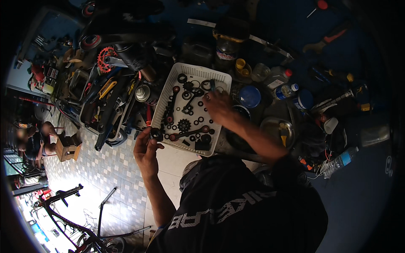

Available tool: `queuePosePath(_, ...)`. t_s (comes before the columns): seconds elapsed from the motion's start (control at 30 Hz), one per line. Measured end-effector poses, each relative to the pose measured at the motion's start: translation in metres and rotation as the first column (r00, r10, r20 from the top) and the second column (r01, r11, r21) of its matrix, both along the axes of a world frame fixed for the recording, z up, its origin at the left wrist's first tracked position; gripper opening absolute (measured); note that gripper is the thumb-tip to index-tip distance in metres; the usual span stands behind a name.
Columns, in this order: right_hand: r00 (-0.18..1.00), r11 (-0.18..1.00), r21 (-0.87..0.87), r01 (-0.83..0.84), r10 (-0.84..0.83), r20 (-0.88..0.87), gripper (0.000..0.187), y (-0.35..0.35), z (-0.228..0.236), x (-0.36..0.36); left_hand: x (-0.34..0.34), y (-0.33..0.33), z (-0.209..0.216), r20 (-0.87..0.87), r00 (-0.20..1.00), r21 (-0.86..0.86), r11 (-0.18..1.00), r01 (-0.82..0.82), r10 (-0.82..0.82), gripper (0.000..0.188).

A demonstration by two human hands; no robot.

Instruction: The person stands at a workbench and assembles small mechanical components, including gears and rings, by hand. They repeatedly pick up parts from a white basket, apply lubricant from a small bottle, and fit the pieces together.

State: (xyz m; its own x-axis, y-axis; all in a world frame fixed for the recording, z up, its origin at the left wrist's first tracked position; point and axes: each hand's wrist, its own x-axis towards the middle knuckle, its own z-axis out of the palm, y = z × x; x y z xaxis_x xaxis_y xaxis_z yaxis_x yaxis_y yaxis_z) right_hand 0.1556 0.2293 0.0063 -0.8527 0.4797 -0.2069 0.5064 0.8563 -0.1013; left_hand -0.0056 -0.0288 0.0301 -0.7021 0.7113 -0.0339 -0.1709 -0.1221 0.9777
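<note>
Left grip (146, 152) pinching; right grip (217, 108) stretched farther forward.

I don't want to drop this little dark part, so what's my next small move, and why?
I'd probably shift your left hand in over the tray before loosening its grip: it holds the dark part by the tray's near-left corner, with tiled floor showing to the left, while your right hand is over the tray.
</note>
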Motion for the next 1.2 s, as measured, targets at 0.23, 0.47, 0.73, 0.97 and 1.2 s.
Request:
queuePosePath(0.23, 0.97, 0.973, 0.229, 0.01, 0.046, -0.24, 0.039, 0.058, 0.017, 0.024, -0.001, -0.006, -0.002, 0.013, 0.999, 0.019, 0.999, -0.038, 0.038, 0.043)
queuePosePath(0.47, 0.997, 0.996, 0.059, -0.061, 0.063, -0.035, 0.016, 0.042, 0.016, 0.007, 0.001, 0.0, -0.005, 0.007, 1.0, 0.014, 1.0, -0.006, 0.006, 0.043)
queuePosePath(0.73, 0.994, 0.988, -0.15, -0.039, 0.022, -0.11, 0.017, 0.058, 0.009, 0.005, 0.013, 0.016, 0.001, 0.122, 0.988, 0.142, 0.987, 0.075, -0.092, 0.044)
queuePosePath(0.97, 0.733, 0.652, -0.723, -0.226, -0.375, -0.567, 0.021, 0.031, 0.079, 0.017, 0.02, 0.03, -0.01, 0.349, 0.898, 0.358, 0.924, 0.137, -0.268, 0.05)
queuePosePath(1.2, 0.634, 0.745, -0.544, -0.386, -0.213, -0.743, 0.059, -0.05, 0.123, 0.019, 0.025, 0.048, 0.003, 0.317, 0.86, 0.471, 0.854, 0.222, -0.399, 0.05)
